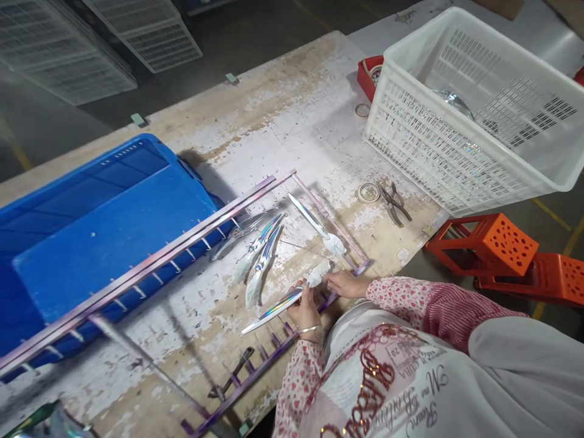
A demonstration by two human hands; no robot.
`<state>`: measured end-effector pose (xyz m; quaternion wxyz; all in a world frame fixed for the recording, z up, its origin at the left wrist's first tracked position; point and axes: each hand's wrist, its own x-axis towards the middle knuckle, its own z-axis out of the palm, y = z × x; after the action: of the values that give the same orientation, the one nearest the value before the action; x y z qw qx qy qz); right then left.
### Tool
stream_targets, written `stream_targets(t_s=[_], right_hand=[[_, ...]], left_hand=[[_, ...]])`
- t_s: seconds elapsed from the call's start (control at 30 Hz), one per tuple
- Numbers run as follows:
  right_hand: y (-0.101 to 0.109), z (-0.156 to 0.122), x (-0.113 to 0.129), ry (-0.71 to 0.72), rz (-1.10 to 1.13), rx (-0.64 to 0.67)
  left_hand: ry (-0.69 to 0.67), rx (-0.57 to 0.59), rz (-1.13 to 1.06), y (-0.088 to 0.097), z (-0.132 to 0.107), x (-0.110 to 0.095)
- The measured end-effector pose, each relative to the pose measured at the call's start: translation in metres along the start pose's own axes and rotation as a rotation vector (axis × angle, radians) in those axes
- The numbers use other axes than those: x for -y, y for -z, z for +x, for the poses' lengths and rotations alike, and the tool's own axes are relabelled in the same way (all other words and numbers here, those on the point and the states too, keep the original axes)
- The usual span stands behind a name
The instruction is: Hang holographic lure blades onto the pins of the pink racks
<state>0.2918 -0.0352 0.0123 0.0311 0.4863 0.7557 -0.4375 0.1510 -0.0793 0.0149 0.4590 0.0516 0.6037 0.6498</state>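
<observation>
A long, pointed, shiny silver piece (278, 309) with a white tape-like wrapped end (318, 274) lies across my left hand (305, 310), whose thumb and fingers are closed on it. My right hand (345, 283) has its fingertips pinched at the edge of the wrapped end. A similar blade-like piece (310, 218) with a white wrapped end lies just beyond my hands. Several curved silver pieces (264, 258), with whitish ends, rest to the left. Around and beneath my hands is a purple-stained metal rack frame (150, 267) with rows of pegs.
An open blue bin (109, 231) stands at left. A white perforated crate (456, 140), with shiny pieces inside, stands at upper right. Nearby lie pliers (395, 205), a tape roll (368, 193) and a red box (368, 79). Orange stools (506, 249) stand beside the table (301, 115).
</observation>
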Motion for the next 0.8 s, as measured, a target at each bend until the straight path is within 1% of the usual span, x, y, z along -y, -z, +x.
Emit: stream_targets(t_s=[0.1, 0.17, 0.27, 0.37, 0.43, 0.5, 0.6, 0.67, 0.73, 0.8], right_hand=[[0.001, 0.0, 0.001, 0.003, 0.001, 0.001], [0.003, 0.0, 0.004, -0.007, -0.033, 0.028], [0.011, 0.002, 0.01, -0.001, -0.127, 0.099], [0.019, 0.006, 0.012, 0.044, -0.215, 0.165], [0.024, 0.007, 0.011, 0.07, -0.244, 0.205], [0.027, 0.006, 0.01, 0.096, -0.244, 0.26], [0.039, 0.007, 0.017, 0.169, -0.263, 0.368], [0.061, 0.018, 0.03, 0.231, -0.335, 0.449], [0.099, 0.043, 0.05, 0.277, -0.407, 0.498], [0.147, 0.084, 0.072, 0.3, -0.424, 0.415]], left_hand=[[0.028, -0.034, -0.019, 0.002, -0.001, 0.001], [0.022, -0.036, -0.009, 0.002, -0.002, 0.001], [-0.014, -0.003, 0.059, 0.003, -0.006, 0.001], [-0.023, 0.026, 0.129, 0.005, -0.006, -0.003], [-0.031, 0.074, 0.206, 0.007, -0.002, -0.008], [-0.038, 0.144, 0.276, 0.008, 0.007, -0.017], [-0.055, 0.303, 0.367, 0.005, 0.025, -0.031], [-0.065, 0.395, 0.427, -0.003, 0.035, -0.036], [-0.103, 0.418, 0.478, -0.016, 0.041, -0.036], [-0.17, 0.383, 0.526, -0.032, 0.043, -0.03]])
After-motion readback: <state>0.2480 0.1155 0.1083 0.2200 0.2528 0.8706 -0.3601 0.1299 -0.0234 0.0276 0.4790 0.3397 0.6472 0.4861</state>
